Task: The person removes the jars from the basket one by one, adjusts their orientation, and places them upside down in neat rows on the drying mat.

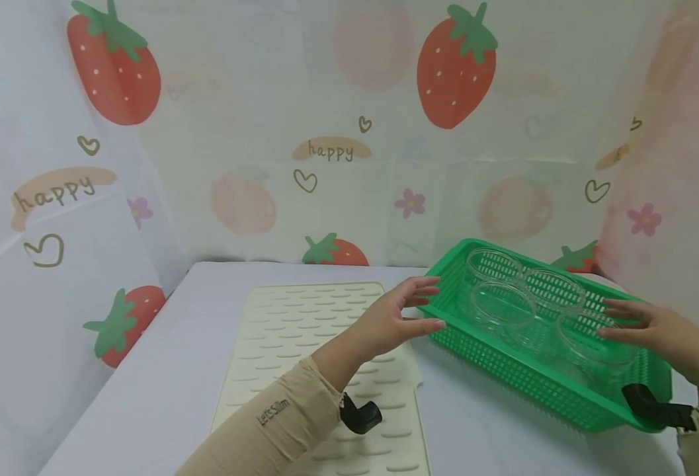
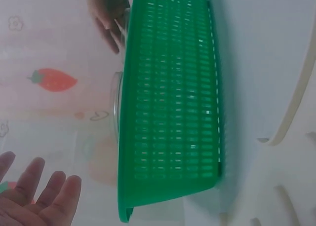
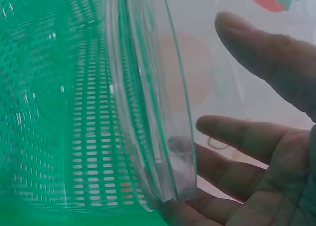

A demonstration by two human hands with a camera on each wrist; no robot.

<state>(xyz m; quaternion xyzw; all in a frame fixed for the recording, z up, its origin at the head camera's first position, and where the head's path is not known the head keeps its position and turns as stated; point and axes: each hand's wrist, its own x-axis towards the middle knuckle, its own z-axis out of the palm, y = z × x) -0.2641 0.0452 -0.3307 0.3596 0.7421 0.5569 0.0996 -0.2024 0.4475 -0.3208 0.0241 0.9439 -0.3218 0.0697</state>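
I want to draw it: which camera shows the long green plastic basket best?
The head view: nearly all of the basket shows, with clear round containers inside. The left wrist view shows mainly its outer side; the right wrist view, only part of its inside.

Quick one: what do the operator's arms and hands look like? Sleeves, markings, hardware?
Tan sleeves on both arms; the left sleeve has dark lettering, seemingly "Let'sSlim". A curved black fitting sits at the left wrist, another at the right. Left hand and right hand: no gloves.
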